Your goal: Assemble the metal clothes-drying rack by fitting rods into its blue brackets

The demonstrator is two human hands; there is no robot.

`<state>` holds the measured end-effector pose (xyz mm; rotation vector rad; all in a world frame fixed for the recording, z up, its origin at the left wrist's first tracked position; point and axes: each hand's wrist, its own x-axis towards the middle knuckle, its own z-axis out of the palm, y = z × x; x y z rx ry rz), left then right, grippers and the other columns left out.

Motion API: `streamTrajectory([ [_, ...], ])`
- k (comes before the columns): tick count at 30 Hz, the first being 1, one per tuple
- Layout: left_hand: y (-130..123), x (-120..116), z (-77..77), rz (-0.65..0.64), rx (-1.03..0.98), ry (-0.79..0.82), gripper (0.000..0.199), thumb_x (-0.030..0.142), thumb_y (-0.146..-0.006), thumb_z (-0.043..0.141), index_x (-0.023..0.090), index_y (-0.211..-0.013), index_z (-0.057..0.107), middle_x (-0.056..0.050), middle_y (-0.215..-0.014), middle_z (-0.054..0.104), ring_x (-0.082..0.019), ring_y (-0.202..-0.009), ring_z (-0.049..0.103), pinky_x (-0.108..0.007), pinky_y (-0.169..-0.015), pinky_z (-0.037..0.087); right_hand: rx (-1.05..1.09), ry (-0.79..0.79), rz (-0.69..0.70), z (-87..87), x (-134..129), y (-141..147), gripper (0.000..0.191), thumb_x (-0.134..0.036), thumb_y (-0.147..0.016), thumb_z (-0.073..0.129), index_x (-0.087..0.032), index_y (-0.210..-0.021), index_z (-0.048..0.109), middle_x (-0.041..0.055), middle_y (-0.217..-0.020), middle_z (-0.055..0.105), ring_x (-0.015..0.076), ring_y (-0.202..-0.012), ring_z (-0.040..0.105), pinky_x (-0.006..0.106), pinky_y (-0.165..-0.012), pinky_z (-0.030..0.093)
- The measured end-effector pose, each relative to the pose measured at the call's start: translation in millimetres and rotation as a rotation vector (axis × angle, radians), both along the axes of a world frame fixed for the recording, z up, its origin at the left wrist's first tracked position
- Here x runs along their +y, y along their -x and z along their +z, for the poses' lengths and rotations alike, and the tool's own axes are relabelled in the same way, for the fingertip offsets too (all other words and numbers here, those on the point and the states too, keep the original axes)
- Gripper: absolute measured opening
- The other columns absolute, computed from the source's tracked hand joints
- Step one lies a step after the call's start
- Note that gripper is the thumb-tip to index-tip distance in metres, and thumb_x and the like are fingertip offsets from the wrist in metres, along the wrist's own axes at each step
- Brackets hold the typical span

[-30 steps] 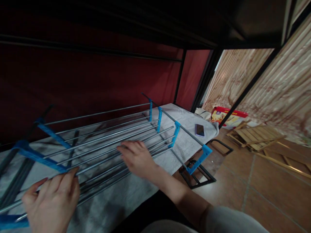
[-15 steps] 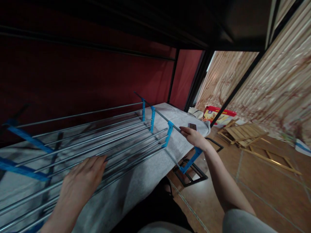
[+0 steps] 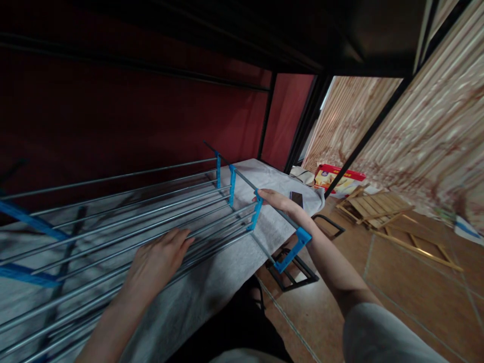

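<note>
A rack of thin metal rods (image 3: 151, 218) with blue plastic brackets lies along the grey-white cloth-covered surface. My left hand (image 3: 161, 257) is curled over the front rods, fingers close together and its underside hidden. At the right end, my right hand (image 3: 278, 200) has its fingertips closed on a blue bracket (image 3: 255, 212) where it meets the dark crossbar (image 3: 285, 218). Another blue bracket (image 3: 293, 250) sits on the crossbar's near end, beside my right forearm, with no long rods in it. Further back stand two more blue brackets (image 3: 232, 184) with rods fitted.
A phone (image 3: 297, 198) lies on the grey-white cloth (image 3: 242, 254). A black frame (image 3: 378, 118) stands around and above the surface. On the tiled floor are a red and yellow box (image 3: 338, 180), a folded wooden piece (image 3: 381, 207) and a black metal stand (image 3: 298, 275).
My right hand has moved left along the crossbar to the blue bracket. My left hand has slid right along the rods. The rack appears slightly further left in view.
</note>
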<state>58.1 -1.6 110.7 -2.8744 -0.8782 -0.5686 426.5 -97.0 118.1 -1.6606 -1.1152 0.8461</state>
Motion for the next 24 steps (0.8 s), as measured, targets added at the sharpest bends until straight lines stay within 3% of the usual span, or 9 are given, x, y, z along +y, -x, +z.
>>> streamTrajectory([
  [8, -23.5, -6.0, 5.0, 0.039, 0.009, 0.028, 0.043, 0.045, -0.096, 0.033, 0.026, -0.114, 0.067, -0.005, -0.104, 0.073, -0.024, -0.079, 0.069, -0.033, -0.060, 0.045, 0.041, -0.016, -0.049, -13.3, 6.4, -2.0, 0.041, -0.053, -0.090, 0.053, -0.015, -0.095, 0.068, 0.0045, -0.086, 0.071, 0.0179, -0.084, 0.065, 0.032, -0.084, 0.053],
  [15, -22.1, -3.2, 1.9, 0.018, 0.011, 0.013, 0.044, 0.043, -0.096, 0.034, 0.025, -0.121, 0.065, -0.007, -0.108, 0.072, -0.026, -0.083, 0.069, -0.035, -0.063, 0.046, 0.021, -0.027, -0.086, -13.9, 6.8, 3.2, 0.042, -0.055, -0.085, 0.056, -0.016, -0.093, 0.067, 0.0016, -0.079, 0.064, 0.0160, -0.076, 0.058, 0.031, -0.078, 0.051],
  [24, -18.2, -2.5, 0.6, 0.038, 0.083, -0.041, 0.046, 0.043, -0.098, 0.030, 0.024, -0.123, 0.064, -0.006, -0.113, 0.071, -0.025, -0.082, 0.069, -0.035, -0.063, 0.047, 0.040, 0.008, -0.088, -12.3, 8.8, 9.8, 0.040, -0.053, -0.086, 0.054, -0.016, -0.086, 0.066, 0.0020, -0.079, 0.062, 0.0163, -0.079, 0.058, 0.029, -0.078, 0.050],
])
